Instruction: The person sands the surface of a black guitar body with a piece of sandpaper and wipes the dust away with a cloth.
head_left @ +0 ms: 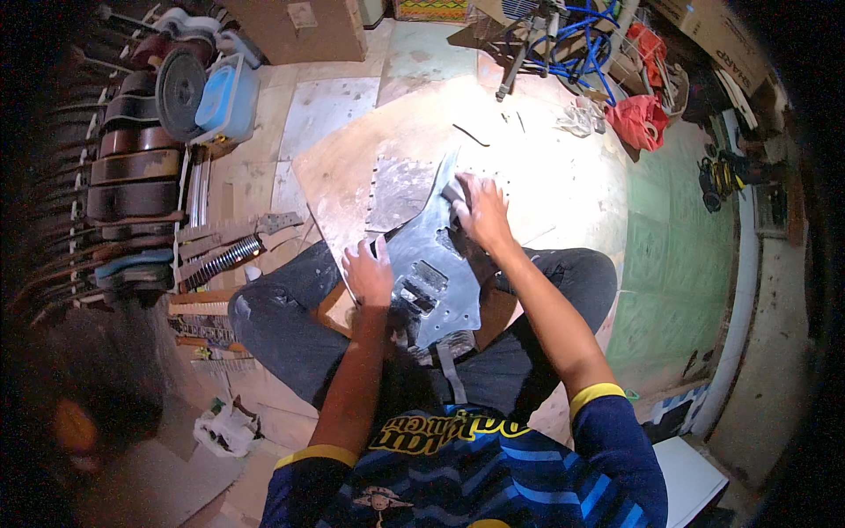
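Note:
A grey electric guitar body (459, 293) with cut-out cavities and a long tapering upper end lies across my lap, tilted. My right hand (482, 209) is on its upper right side, fingers bent over a small grey block-like piece (453, 189) against the surface. What that piece is made of I cannot make out. At the body's left edge rests my left hand (368, 271), fingers apart and the thumb side close to the edge. Pale dust coats the fingertips of both hands.
A thin board (334, 172) with a dusty grey patch lies beneath the work. Several guitar bodies (132, 167) are racked at the left, near a blue plastic tub (220, 101). A guitar neck (238, 255) lies left of my knee. Blue cable (598, 44) and a red bag (638, 123) sit far right.

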A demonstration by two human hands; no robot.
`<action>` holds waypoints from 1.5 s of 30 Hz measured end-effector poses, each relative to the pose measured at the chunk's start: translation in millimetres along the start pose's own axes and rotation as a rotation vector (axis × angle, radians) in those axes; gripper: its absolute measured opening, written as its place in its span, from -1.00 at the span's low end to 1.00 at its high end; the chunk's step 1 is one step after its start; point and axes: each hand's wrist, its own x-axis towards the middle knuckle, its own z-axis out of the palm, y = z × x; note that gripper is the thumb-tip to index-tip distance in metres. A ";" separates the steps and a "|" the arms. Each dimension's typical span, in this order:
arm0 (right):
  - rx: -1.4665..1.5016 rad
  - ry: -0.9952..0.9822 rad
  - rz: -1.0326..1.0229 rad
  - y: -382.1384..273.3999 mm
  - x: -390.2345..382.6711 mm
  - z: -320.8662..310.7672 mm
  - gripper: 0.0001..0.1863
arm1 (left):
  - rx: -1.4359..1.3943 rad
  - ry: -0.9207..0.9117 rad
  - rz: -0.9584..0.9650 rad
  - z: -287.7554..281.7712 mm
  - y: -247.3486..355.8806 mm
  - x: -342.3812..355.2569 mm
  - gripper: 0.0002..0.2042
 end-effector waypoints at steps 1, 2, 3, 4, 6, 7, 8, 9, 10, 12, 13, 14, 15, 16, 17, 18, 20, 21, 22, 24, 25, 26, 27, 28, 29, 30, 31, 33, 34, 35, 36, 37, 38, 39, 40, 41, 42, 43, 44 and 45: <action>-0.068 0.010 0.009 -1.9 11.7 1.9 -0.44 | -0.007 0.010 0.003 -1.3 4.1 0.7 -0.49; -0.077 0.063 0.020 -0.4 15.8 11.5 -0.53 | 0.019 0.003 -0.004 -3.6 7.7 -0.1 -0.51; -0.129 0.035 0.013 -5.3 10.3 21.6 -0.56 | 0.016 -0.009 0.001 -7.4 11.0 0.1 -0.51; -0.179 -0.002 0.006 -17.6 -8.6 38.2 -0.60 | 0.018 -0.026 -0.003 -11.0 10.2 -0.1 -0.52; -0.144 -0.026 -0.192 -47.4 -59.2 54.7 -0.65 | 0.039 -0.048 -0.052 -7.9 6.6 -0.8 -0.56; -0.060 -0.012 -0.369 -55.3 -79.1 54.8 -0.68 | 0.027 -0.045 -0.057 -6.7 6.4 -1.3 -0.57; -0.081 -0.046 -0.390 -50.6 -72.5 54.2 -0.67 | 0.015 -0.041 -0.062 -5.8 5.8 -1.7 -0.59; -0.100 -0.081 -0.411 -40.7 -60.0 51.4 -0.67 | 0.005 -0.037 -0.069 -4.4 5.6 -1.4 -0.60; -0.114 -0.118 -0.433 -30.3 -46.2 50.1 -0.66 | 0.044 0.016 -0.046 -1.3 4.6 -3.7 -0.63; -0.202 -0.047 -0.143 4.8 12.3 39.4 -0.62 | -0.019 -0.140 -0.090 -12.6 15.6 -1.4 -0.60; -0.140 0.117 -0.135 0.8 39.4 28.1 -0.63 | -0.047 -0.199 -0.119 -18.6 17.0 4.5 -0.58; -0.138 0.148 -0.096 -4.6 37.4 32.6 -0.63 | 0.023 -0.165 -0.104 -12.9 13.9 3.2 -0.59; -0.137 0.178 -0.057 -12.1 29.2 38.0 -0.64 | 0.038 -0.180 -0.112 -14.5 10.6 1.1 -0.60; -0.219 0.095 -0.054 -17.7 2.5 47.6 -0.64 | 0.041 -0.193 -0.103 -16.9 13.8 2.6 -0.60; -0.294 0.012 -0.057 -28.2 -32.6 59.6 -0.63 | 0.050 -0.197 -0.100 -17.9 15.5 4.4 -0.61; -0.238 -0.028 -0.206 -46.1 -63.3 60.5 -0.61 | 0.050 -0.187 -0.067 -16.1 14.7 3.9 -0.62; -0.172 -0.071 -0.339 -61.6 -79.1 61.0 -0.61 | 0.064 -0.096 -0.052 -8.5 5.0 1.9 -0.64; -0.173 -0.065 -0.329 -55.0 -65.1 57.8 -0.62 | 0.073 -0.053 -0.043 -3.9 0.4 1.0 -0.65; -0.185 -0.053 -0.304 -43.7 -51.2 51.4 -0.63 | 0.036 -0.060 -0.036 -3.7 0.6 1.3 -0.65; -0.092 0.041 -0.156 -5.5 -0.5 35.0 -0.60 | -0.042 -0.076 -0.026 -6.6 7.7 4.0 -0.66; -0.133 0.136 -0.114 -20.1 18.8 26.0 -0.59 | -0.055 -0.064 -0.063 -8.3 3.0 7.4 -0.65; -0.183 0.162 -0.064 -21.0 14.6 31.6 -0.61 | -0.076 -0.063 -0.086 -7.6 4.5 9.5 -0.65; -0.234 0.190 -0.013 -26.0 4.8 42.1 -0.63 | -0.099 -0.063 -0.106 -6.8 5.8 12.0 -0.65; -0.231 -0.026 -0.001 -46.2 -19.7 55.2 -0.66 | -0.111 -0.057 -0.113 -2.7 -5.5 17.8 -0.65; -0.283 0.031 -0.102 -42.6 -60.3 78.9 -0.66 | -0.179 -0.091 -0.085 -2.0 -1.9 26.7 -0.66; -0.222 -0.031 -0.198 -66.9 -91.9 85.9 -0.65 | -0.230 -0.117 -0.078 -2.9 -6.6 32.7 -0.66; -0.015 -0.164 -0.275 -94.6 -100.5 74.1 -0.62 | -0.277 -0.144 -0.081 -5.8 -14.5 34.6 -0.67; -0.200 -0.258 -0.300 -66.5 -81.4 68.0 -0.62 | -0.285 -0.158 -0.070 -10.7 -15.5 39.0 -0.67; -0.188 -0.192 -0.229 -45.3 -54.2 62.7 -0.64 | -0.273 -0.148 -0.059 -10.2 -13.6 38.7 -0.66; -0.178 -0.132 -0.159 -26.1 -23.3 54.0 -0.65 | -0.263 -0.140 -0.053 -8.7 -11.8 35.2 -0.66; -0.176 0.024 -0.133 -14.0 7.7 42.8 -0.64 | -0.183 -0.132 -0.058 -5.1 -9.7 33.1 -0.62; -0.174 0.184 -0.113 -6.8 29.3 35.3 -0.63 | -0.125 -0.125 -0.031 -5.2 -2.9 33.0 -0.61; -0.172 0.150 -0.091 -8.2 26.1 35.2 -0.62 | -0.067 -0.117 -0.005 -6.4 3.5 31.2 -0.60; -0.170 0.115 -0.070 -12.2 11.9 39.1 -0.60 | -0.009 -0.109 0.019 -8.6 8.8 28.7 -0.59; -0.167 0.092 -0.047 -16.3 -4.2 45.0 -0.59 | 0.018 -0.128 0.082 -17.6 16.7 29.5 -0.61; -0.276 0.048 -0.083 -26.5 -40.0 57.3 -0.58 | 0.043 -0.129 0.083 -17.0 17.6 31.8 -0.61; -0.260 0.011 -0.217 -45.4 -65.9 55.7 -0.56 | 0.069 -0.139 0.079 -15.4 17.3 30.7 -0.62; -0.134 -0.088 -0.248 -55.4 -82.2 56.3 -0.53 | 0.096 -0.153 0.083 -16.0 16.6 29.7 -0.62; -0.172 -0.116 -0.285 -49.5 -75.5 51.6 -0.59 | 0.093 -0.164 0.083 -16.1 16.1 29.8 -0.62; -0.210 -0.143 -0.323 -38.9 -60.5 43.8 -0.65 | 0.091 -0.174 0.084 -15.9 15.9 30.7 -0.62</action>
